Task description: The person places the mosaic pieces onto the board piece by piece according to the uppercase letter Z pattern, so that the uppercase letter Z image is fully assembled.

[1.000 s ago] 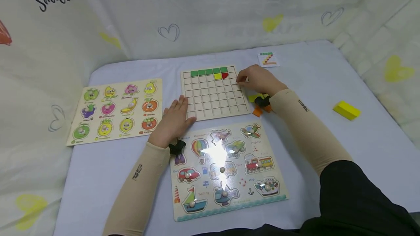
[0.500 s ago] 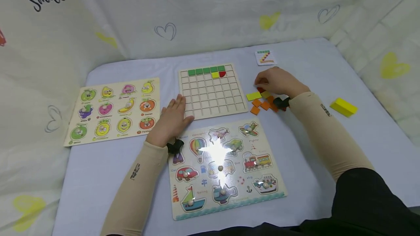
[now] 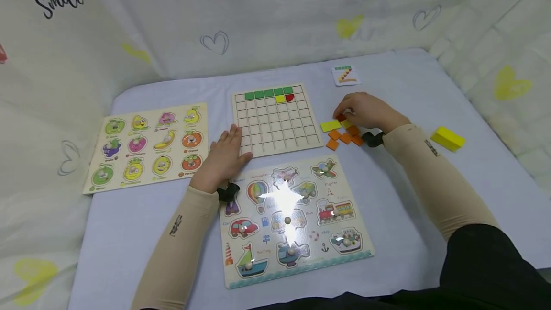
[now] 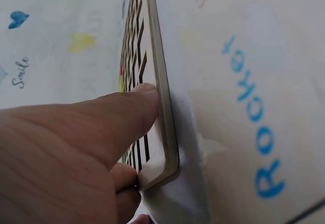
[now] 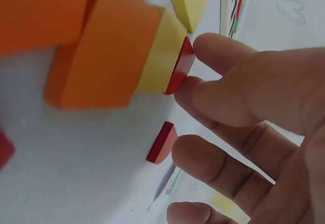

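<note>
A wooden grid board (image 3: 275,128) lies mid-table, holding a row of green squares, a yellow square and a red quarter-round piece. My left hand (image 3: 221,159) rests at its lower left corner with fingers extended; in the left wrist view the thumb (image 4: 137,102) lies on the board near the edge. My right hand (image 3: 372,111) hovers at the pile right of the board, fingers loosely bent. In the right wrist view, fingertips (image 5: 213,51) are right at a red piece (image 5: 181,69) beside a yellow one (image 5: 160,54). Another red piece (image 5: 163,142) lies near the middle finger.
Orange squares (image 3: 346,138) and a yellow piece (image 3: 330,126) lie by the board. A pattern card (image 3: 346,75) sits behind, a yellow block (image 3: 448,138) far right. A fruit puzzle (image 3: 148,145) is on the left, a vehicle puzzle (image 3: 297,224) in front.
My right hand has moved right, from the grid board's right edge to the loose pieces, uncovering the orange squares. My left hand stays at the board's edge.
</note>
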